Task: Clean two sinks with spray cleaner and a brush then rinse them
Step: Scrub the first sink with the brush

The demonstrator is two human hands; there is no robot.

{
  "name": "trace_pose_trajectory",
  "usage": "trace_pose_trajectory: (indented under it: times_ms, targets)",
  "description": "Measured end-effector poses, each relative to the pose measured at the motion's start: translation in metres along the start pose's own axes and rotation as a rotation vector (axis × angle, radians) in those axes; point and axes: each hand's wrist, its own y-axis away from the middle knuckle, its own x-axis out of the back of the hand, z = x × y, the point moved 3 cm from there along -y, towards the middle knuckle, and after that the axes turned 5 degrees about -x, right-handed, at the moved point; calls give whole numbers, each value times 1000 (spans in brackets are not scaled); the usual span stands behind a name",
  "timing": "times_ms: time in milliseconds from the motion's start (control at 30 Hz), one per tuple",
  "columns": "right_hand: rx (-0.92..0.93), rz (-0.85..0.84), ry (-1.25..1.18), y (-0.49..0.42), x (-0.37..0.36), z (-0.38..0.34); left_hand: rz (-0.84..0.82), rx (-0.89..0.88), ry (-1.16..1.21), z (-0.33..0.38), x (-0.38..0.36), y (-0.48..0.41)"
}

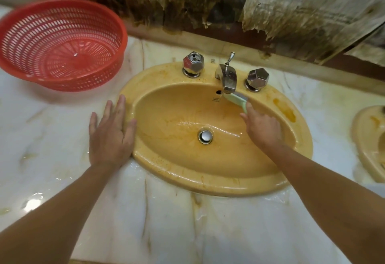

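Note:
A yellow oval sink (218, 182) is set in the marble counter, with water pooled around its metal drain (205, 136). My right hand (261, 127) grips a pale green brush (237, 99) and holds its head just under the chrome faucet spout (228, 80), against the back wall of the basin. My left hand (110, 132) lies flat with straight fingers on the counter, touching the sink's left rim. The edge of a second yellow sink (368, 145) shows at the far right. No spray cleaner is in view.
A red plastic basket (60, 44) leans at the back left of the wet marble counter (166, 222). Two faceted chrome tap handles (193, 63) (257, 79) flank the faucet. Stained, peeling paper covers the wall behind.

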Motion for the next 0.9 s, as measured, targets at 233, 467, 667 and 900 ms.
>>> trace_pose_trajectory:
  times_ms: [233,467,667,900]
  targets:
    - [3,-3,33,0,-3,0,4,-1,14,1,1,1]
    - [-19,-1,23,8,-2,12,4,-13,7,1,1,0]
    - [18,-15,90,12,3,19,-27,-34,25,1,0,3]
    - [-15,-17,130,14,9,23,-10,-252,23,62,-8,30]
